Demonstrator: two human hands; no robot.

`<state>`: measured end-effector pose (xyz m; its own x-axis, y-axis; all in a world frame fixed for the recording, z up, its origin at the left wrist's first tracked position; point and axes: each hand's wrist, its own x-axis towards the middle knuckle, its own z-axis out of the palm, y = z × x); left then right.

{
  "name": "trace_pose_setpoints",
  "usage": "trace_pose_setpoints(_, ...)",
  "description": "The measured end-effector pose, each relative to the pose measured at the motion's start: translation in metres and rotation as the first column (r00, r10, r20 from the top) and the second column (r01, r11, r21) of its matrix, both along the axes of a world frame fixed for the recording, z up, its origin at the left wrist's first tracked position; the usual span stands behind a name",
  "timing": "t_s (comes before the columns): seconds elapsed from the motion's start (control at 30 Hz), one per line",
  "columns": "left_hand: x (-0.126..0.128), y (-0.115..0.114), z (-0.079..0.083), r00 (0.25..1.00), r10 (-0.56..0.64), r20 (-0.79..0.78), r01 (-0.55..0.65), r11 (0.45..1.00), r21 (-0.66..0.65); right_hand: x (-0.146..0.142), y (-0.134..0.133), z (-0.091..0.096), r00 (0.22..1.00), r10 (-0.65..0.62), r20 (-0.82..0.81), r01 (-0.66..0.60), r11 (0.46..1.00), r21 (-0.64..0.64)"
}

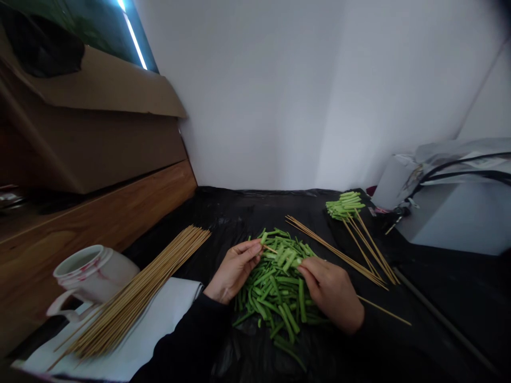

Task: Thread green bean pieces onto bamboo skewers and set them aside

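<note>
A white wall [247, 96] filled twelve o'clock, a strip light [134, 40] glowed at eleven (thin, bluish), and a cardboard box [99, 90] sat above a wooden ledge [120, 218] at ten.

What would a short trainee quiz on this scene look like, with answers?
1. True or false: the left hand pinches a cut green stalk piece.
2. Multiple choice: what lies under the bundle of bamboo skewers? A) white paper B) a steel tray C) a cutting board
3. Fill in the word: beside the right hand, the heap of cut green stalks lies on ___ plastic sheeting.

Key: 1 true; 2 A; 3 black.
</note>
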<state>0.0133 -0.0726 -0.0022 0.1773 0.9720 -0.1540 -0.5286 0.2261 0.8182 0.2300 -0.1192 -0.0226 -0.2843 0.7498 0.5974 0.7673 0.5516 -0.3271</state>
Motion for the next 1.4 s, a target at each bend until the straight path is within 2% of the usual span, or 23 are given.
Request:
trace_pose_setpoints(0.1, 0.0, 0.0, -0.001, 1.0, -0.012, -0.007, 0.012, 1.0, 0.011, 0.001, 0.0, 0.0, 1.0, -0.007, 0.013, 0.007, 1.0, 0.018)
trace_pose_setpoints(0.27, 0.0, 0.0, 0.0, 0.999, -0.017, 0.045, 0.017, 1.0, 0.002, 0.0, 0.0, 0.0, 1.0, 0.029, 0.008, -0.028, 0.999, -0.041)
trace_pose_setpoints(0.4, 0.0, -0.001, 0.001, 0.994, -0.056, 0.098, 0.06, 0.997, -0.042, 0.0, 0.0, -0.001, 0.999, 0.021, -0.028, -0.021, 1.0, 0.008)
trace_pose_setpoints(0.53, 0.001, -0.003, 0.002, 0.992, -0.091, 0.085, 0.093, 0.995, -0.03, 0.0, 0.0, -0.001, 0.999, 0.006, -0.039, -0.005, 0.999, 0.033)
trace_pose_setpoints(0.7, 0.002, -0.004, 0.004, 0.997, -0.066, 0.04, 0.066, 0.998, -0.015, -0.001, -0.001, 0.001, 0.998, 0.057, -0.023, -0.058, 0.998, -0.039)
trace_pose_setpoints(0.8, 0.003, -0.005, 0.004, 0.997, -0.073, -0.005, 0.073, 0.997, 0.021, -0.002, -0.001, 0.001, 0.999, 0.04, -0.027, -0.04, 0.999, -0.004)
trace_pose_setpoints(0.93, 0.009, -0.01, 0.002, 0.986, -0.132, -0.099, 0.141, 0.986, 0.092, -0.003, -0.001, 0.0, 0.999, 0.039, -0.036, -0.038, 0.999, 0.03)
trace_pose_setpoints(1.13, 0.015, -0.012, 0.0, 0.982, -0.036, -0.184, 0.06, 0.99, 0.126, -0.005, -0.002, 0.0, 0.997, 0.046, -0.056, -0.048, 0.999, -0.027)
trace_pose_setpoints(1.27, 0.014, -0.011, -0.002, 0.967, -0.017, -0.256, 0.066, 0.981, 0.185, -0.004, -0.001, 0.001, 0.994, 0.059, -0.087, -0.067, 0.994, -0.085)
trace_pose_setpoints(1.4, 0.016, -0.013, -0.003, 0.954, -0.018, -0.298, 0.071, 0.983, 0.167, -0.003, -0.001, 0.0, 0.995, 0.059, -0.081, -0.066, 0.995, -0.082)
